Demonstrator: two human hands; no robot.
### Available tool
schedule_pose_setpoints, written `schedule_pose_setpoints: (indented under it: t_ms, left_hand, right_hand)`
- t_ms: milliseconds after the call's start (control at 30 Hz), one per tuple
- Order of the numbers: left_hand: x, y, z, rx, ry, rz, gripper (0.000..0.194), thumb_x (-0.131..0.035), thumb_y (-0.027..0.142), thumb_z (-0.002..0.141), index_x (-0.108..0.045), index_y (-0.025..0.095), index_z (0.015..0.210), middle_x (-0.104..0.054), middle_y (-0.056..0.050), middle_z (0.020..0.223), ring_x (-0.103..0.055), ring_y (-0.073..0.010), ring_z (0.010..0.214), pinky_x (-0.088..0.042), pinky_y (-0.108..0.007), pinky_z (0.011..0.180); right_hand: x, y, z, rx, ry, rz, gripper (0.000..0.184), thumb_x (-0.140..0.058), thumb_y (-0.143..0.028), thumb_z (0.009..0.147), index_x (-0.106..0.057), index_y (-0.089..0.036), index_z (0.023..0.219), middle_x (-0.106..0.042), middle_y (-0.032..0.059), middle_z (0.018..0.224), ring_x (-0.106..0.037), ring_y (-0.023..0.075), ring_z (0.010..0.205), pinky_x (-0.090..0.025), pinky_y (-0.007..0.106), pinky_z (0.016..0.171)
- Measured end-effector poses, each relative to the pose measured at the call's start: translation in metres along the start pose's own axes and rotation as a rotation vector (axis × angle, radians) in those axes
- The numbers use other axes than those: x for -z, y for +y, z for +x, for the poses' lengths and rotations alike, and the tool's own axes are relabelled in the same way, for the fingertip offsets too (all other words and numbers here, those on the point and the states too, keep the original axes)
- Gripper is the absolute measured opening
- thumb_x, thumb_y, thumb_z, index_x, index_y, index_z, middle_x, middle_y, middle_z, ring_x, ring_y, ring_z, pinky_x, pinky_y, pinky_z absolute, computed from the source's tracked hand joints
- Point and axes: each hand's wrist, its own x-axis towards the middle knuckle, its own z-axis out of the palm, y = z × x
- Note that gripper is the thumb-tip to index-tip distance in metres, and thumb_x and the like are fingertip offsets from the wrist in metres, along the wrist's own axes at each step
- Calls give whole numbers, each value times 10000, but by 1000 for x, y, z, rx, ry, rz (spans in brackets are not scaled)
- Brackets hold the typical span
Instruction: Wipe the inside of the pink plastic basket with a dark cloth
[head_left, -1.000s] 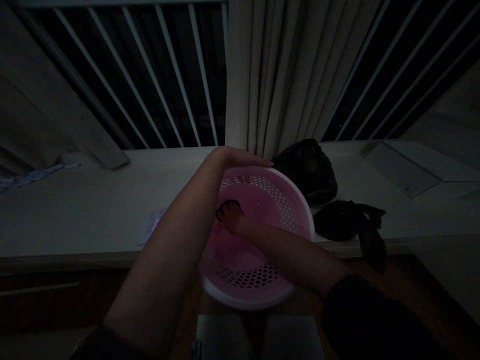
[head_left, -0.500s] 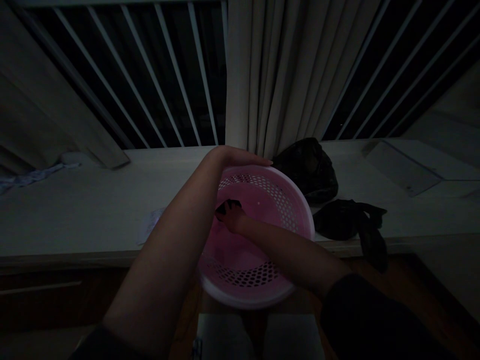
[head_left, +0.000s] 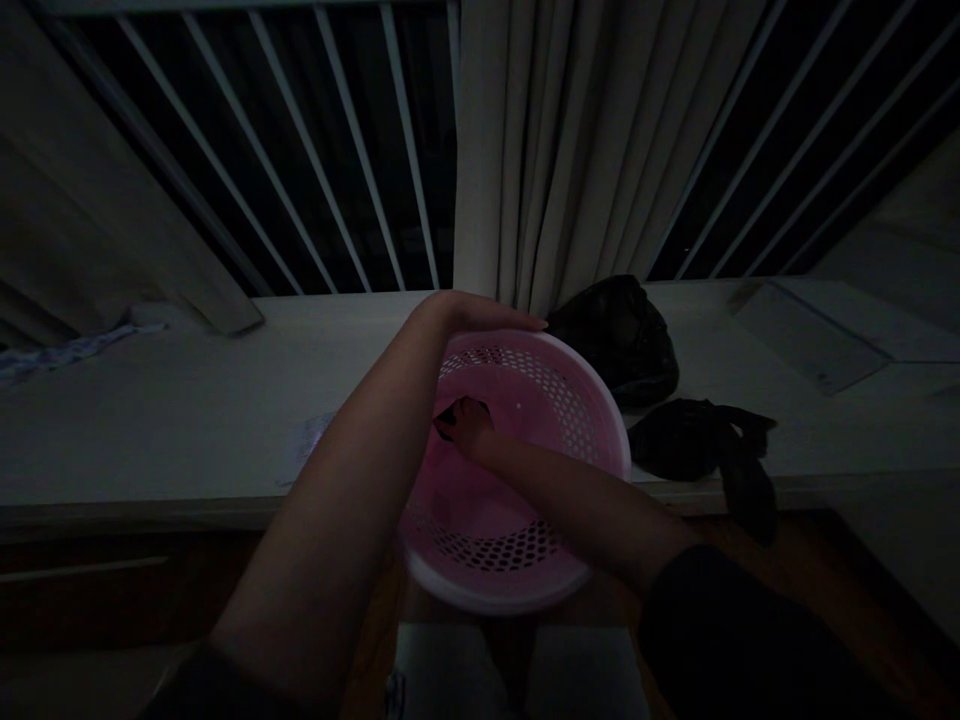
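A round pink plastic basket (head_left: pixel 487 505) with perforated sides and a pale rim is tilted, its opening toward me, between the ledge and my lap. My left hand (head_left: pixel 487 312) is hooked over its far rim, fingers stretched along the edge; the thumb and the underside of the grip are hidden. Inside, my right hand (head_left: pixel 472 428) is pressed to the basket's inner bottom, fingers bent over a small black cloth (head_left: pixel 448 418). Dim light hides the cloth's details.
A pale ledge (head_left: pixel 187 420) runs below barred windows and a beige curtain (head_left: pixel 487 150). Right of the basket lie a black plastic bag (head_left: pixel 615 340) and another black bag (head_left: pixel 682 440) hanging over the edge. A clear box (head_left: pixel 825 340) stands far right; a paper (head_left: pixel 304 445) lies left.
My right hand and the black cloth have shifted slightly to the right and up on the basket's inner bottom. My left hand stays on the rim.
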Motion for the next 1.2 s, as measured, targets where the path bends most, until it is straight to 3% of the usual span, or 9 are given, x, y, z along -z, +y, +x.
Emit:
schedule_pose_setpoints:
  t_ms: [133,267,500,600,767,1033,1133,1200]
  left_hand:
    - [-1,0,0,-54,77,45,578,-533,572,740,-649,191,1160,-687,-30,1067,-435,-259,1267,-383,-268,943]
    - [0,0,0,-60,108,69,570,-539,574,738,-646,210,1164,-689,-14,1065,-419,-252,1282,-384,-262,939]
    - [-1,0,-1,15,39,-9,592,-503,622,755,-666,193,1130,-690,-29,1058,-442,-248,1264,-375,-265,949]
    - [-2,2,1,26,7,-25,590,-512,630,749,-675,200,1119,-691,-30,1049,-441,-256,1265,-378,-266,950]
    - [-3,5,2,-1,35,2,560,-539,592,743,-677,197,1116,-686,-35,1045,-433,-266,1267,-390,-271,940]
    - [-4,8,1,19,26,32,566,-519,609,744,-692,188,1081,-694,-49,1000,-464,-269,1239,-398,-275,926]
    - [-4,9,1,18,7,45,571,-511,619,745,-700,184,1065,-697,-56,995,-474,-275,1230,-403,-284,924]
    - [-3,9,2,-1,13,53,561,-525,601,740,-697,182,1072,-696,-59,1009,-471,-276,1233,-406,-281,920]
  right_hand:
    - [1,2,-5,4,-32,-29,508,-383,-283,923,-346,-336,1426,-288,182,1425,-291,431,1292,-303,540,954]
    - [6,3,-9,3,-54,-17,512,-376,-280,921,-333,-339,1427,-230,196,1451,-316,420,1287,-356,541,912]
    - [0,0,-4,-30,-115,-6,647,-448,-280,882,-198,-292,1479,-141,273,1455,-323,427,1291,-383,511,892]
    - [-8,1,-2,-4,-70,-15,752,-527,-311,832,-160,-249,1486,-145,271,1454,-284,419,1312,-354,521,936]
    - [-15,6,-1,31,-12,-3,765,-627,-294,725,-304,-234,1416,-213,195,1440,-413,377,1191,-406,497,889]
    - [-13,5,-7,19,55,1,624,-515,-249,809,-347,-201,1408,-313,173,1389,-304,348,1265,-278,496,1010]
    - [-11,2,-9,25,59,16,569,-463,-216,830,-375,-152,1388,-348,177,1362,-351,307,1223,-317,456,990]
    - [-12,2,-8,19,35,26,633,-514,-229,794,-353,-146,1400,-329,184,1377,-369,308,1201,-355,451,955]
